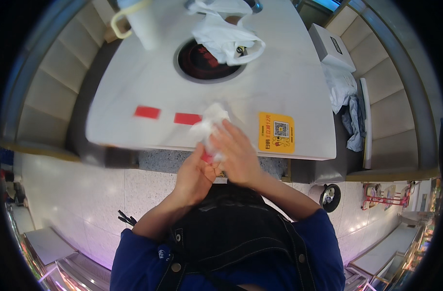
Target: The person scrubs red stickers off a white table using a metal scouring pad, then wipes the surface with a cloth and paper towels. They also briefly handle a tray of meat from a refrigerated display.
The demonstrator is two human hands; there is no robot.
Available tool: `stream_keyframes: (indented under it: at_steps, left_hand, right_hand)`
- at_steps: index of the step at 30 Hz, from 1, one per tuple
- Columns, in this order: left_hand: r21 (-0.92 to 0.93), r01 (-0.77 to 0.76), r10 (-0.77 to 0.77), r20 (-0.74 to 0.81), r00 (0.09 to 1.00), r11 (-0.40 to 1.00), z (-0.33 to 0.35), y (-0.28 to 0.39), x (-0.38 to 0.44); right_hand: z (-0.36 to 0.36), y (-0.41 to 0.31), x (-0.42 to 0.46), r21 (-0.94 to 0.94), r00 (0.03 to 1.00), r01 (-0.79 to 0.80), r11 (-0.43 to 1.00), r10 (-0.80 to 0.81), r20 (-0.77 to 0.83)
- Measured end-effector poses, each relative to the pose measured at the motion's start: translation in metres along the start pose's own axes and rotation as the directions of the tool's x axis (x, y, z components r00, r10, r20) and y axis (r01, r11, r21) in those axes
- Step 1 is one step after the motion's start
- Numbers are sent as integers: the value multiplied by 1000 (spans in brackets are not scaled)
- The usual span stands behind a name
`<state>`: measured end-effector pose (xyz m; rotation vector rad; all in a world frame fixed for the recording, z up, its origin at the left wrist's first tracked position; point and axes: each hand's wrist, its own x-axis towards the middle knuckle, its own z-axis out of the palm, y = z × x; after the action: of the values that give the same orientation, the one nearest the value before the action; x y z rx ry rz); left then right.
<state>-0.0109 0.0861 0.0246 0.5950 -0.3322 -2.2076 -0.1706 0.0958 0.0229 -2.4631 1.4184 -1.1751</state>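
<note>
My left hand (197, 174) holds a small red piece at the table's near edge. Over it, my right hand (239, 156) is blurred and grips a crumpled white tissue (216, 114), which rests against or just above the red piece. Two flat red rectangles lie on the white tabletop (236, 94): one red rectangle (147, 112) at the left, and another red rectangle (187, 118) partly covered by the tissue. A yellow sticker (276, 132) with a printed code lies to the right of my hands.
A white plastic bag (228, 36) partly covers a round black cooktop (192, 65) set in the table. A white pitcher (145, 29) stands at the back left. Padded benches flank the table; a white box (330, 47) and bags (337, 85) are on the right one. A bin (330, 198) stands on the floor.
</note>
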Motion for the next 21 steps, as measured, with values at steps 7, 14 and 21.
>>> stream_keyframes:
  at_steps: [7,14,21]
  left_hand:
    - [327,-103,101,25,995,939,24,14,-10]
    - [863,-315,374,162,913,396,16,2,-4]
    - [887,-462,451,404,796,20,18,-4,0]
  right_hand:
    - [-25,11,16,506,608,-691,516,793,22]
    - [-17,-14,25,468,851,-487,737,522,62]
    - [-5,-8,28,683,774,-522,510,619,130]
